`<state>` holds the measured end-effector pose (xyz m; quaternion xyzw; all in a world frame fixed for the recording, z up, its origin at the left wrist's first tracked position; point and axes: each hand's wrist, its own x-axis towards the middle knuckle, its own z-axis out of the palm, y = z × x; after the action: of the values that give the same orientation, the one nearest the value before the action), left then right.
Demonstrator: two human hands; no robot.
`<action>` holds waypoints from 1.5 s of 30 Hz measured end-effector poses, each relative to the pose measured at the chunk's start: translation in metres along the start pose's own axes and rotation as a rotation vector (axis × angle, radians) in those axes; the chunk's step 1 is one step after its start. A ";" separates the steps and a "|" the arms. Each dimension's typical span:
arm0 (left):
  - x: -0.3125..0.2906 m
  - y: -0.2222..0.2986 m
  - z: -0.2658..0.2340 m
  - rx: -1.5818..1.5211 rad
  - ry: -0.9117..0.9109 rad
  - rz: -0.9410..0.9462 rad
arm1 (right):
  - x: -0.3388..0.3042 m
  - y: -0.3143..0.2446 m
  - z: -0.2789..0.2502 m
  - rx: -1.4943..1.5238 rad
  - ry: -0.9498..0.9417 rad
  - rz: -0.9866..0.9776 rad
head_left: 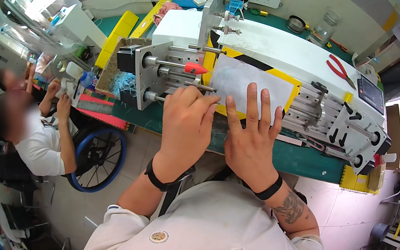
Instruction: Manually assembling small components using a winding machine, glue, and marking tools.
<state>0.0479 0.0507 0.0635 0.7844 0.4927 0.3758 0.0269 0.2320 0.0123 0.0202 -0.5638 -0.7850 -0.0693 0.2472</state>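
L hand (186, 121) curled, grip obscured, can't tell if holding; R hand (251, 144) splayed over wht sheet (237, 81).

Banded in diagonal black and yellow along the border of the board (293, 93), pale grey-white across the sheet (253, 81). Bright red on the pointed tip (196, 68) — silvery on the end plate (141, 72), light blue through the tangled threads (124, 82). Dark green over the bench (303, 158) — red again along the pliers (340, 69).
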 end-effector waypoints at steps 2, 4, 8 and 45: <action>-0.002 -0.004 -0.004 -0.073 0.011 -0.001 | -0.001 0.000 0.000 -0.001 0.004 0.004; -0.001 0.001 -0.010 -0.070 -0.027 0.013 | -0.001 0.000 0.001 0.002 0.006 0.003; 0.002 0.010 -0.011 -0.016 -0.107 0.050 | 0.001 0.000 -0.002 0.036 0.023 0.003; -0.049 -0.031 -0.007 -0.218 0.249 -0.250 | -0.002 0.002 -0.008 0.070 -0.040 0.027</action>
<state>0.0085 0.0254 0.0281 0.6572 0.5422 0.5145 0.0969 0.2373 0.0082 0.0257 -0.5667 -0.7840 -0.0271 0.2521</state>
